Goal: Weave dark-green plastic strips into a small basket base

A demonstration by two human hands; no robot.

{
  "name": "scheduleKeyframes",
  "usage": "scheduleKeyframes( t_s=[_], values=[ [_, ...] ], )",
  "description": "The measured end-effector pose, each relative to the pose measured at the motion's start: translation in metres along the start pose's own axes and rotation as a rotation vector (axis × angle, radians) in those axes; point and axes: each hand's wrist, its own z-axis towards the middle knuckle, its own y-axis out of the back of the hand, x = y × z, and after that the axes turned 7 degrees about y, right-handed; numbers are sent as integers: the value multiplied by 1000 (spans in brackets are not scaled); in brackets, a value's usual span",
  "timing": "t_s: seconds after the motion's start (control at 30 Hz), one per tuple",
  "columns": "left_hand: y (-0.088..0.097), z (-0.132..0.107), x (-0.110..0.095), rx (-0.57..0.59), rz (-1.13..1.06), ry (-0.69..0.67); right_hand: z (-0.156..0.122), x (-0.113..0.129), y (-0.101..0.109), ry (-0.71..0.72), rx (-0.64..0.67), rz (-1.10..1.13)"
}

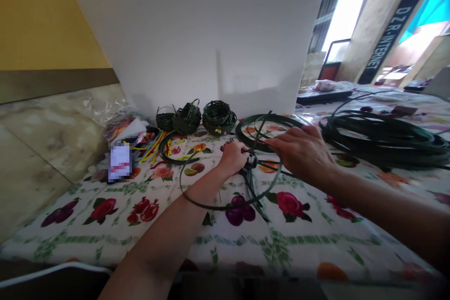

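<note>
In the head view my left hand (233, 157) is closed around a small woven piece of dark green strips (251, 161). Loose strip ends fan out from the piece toward the front and to the right. My right hand (301, 151) pinches a long thin dark green strip (225, 208), which bends in a wide loop over my left forearm. Behind my hands lies a coil of dark green strip (242, 127), partly hidden by my right hand. Most of the woven piece is covered by my fingers.
Several small dark woven baskets (218, 116) stand by the white board (197, 37). A large coil of strips (383, 143) lies at right. Yellow strips (160, 150), plastic bags (123, 124) and a smaller coil (165, 154) are at left. A fruit-and-flower cloth (140, 239) covers the table.
</note>
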Motion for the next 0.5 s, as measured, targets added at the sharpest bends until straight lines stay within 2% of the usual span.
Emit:
scheduleKeyframes(
  t_s=[0.1,0.23,0.37,0.5],
  values=[
    [1,0,-1,24,-30,13,-15,-21,-20,-123,-93,165],
    [1,0,-2,107,-112,-22,-19,-52,-41,-244,-69,440],
    [-5,1,3,206,-301,-43,-21,-68,-46,-335,-20,491],
    [-16,5,10,247,-497,25,-29,-74,-52,-400,10,505]
  ],
)
